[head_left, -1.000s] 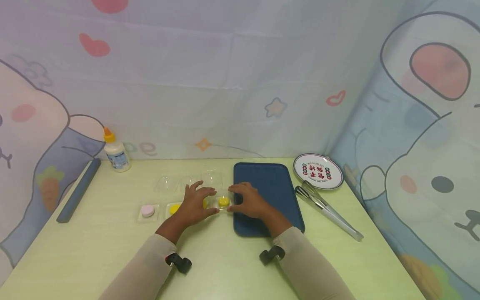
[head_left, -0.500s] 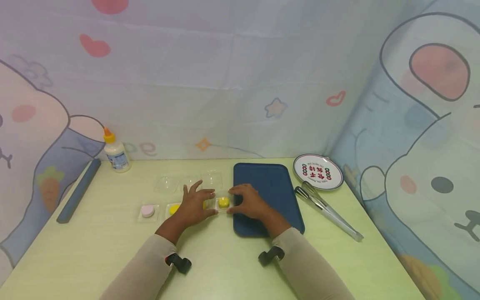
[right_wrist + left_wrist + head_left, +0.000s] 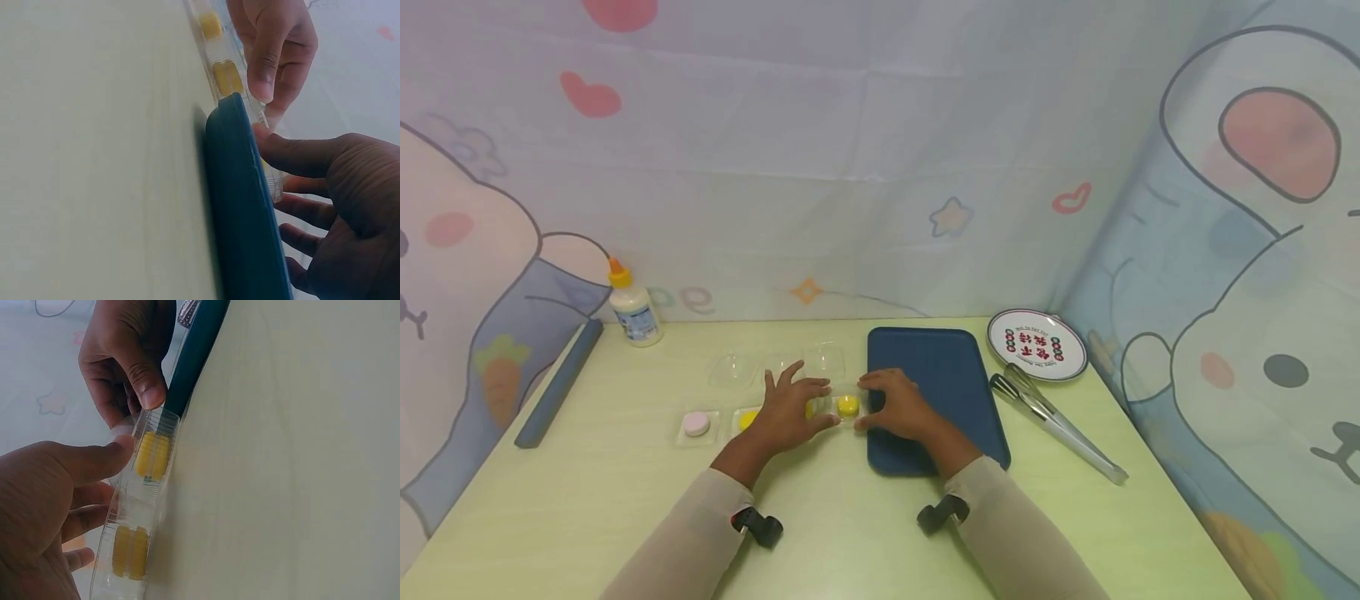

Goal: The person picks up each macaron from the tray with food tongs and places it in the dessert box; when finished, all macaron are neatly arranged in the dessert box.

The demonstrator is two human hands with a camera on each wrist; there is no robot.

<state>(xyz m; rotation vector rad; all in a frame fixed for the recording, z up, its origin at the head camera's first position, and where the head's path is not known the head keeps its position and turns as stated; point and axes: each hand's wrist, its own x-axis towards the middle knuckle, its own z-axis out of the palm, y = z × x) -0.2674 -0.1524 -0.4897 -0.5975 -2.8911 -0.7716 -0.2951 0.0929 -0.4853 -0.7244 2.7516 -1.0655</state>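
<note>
My left hand (image 3: 790, 410) and right hand (image 3: 898, 402) grip a clear plastic box (image 3: 847, 424) from opposite sides, thumbs at the near side. Inside it sits a yellow macaron (image 3: 848, 406). In the left wrist view, my right thumb presses the box's far end. A second yellow macaron (image 3: 130, 553) lies in clear plastic beside it, partly behind my left hand in the head view. Further left are another yellow macaron (image 3: 747, 419) and a pink macaron (image 3: 696, 423) in clear trays. The fingers behind the box are partly hidden.
Clear plastic pieces (image 3: 825, 358) lie behind my left hand. A blue tray (image 3: 943, 358) sits under and beside my right hand. To the right are a plate (image 3: 1037, 343) and metal tongs (image 3: 1060, 425). A glue bottle (image 3: 636, 317) and a blue-grey bar (image 3: 559, 383) are left.
Both hands stay in nearly the same place around the box. The box and its yellow macaron shift only slightly between the fingers.
</note>
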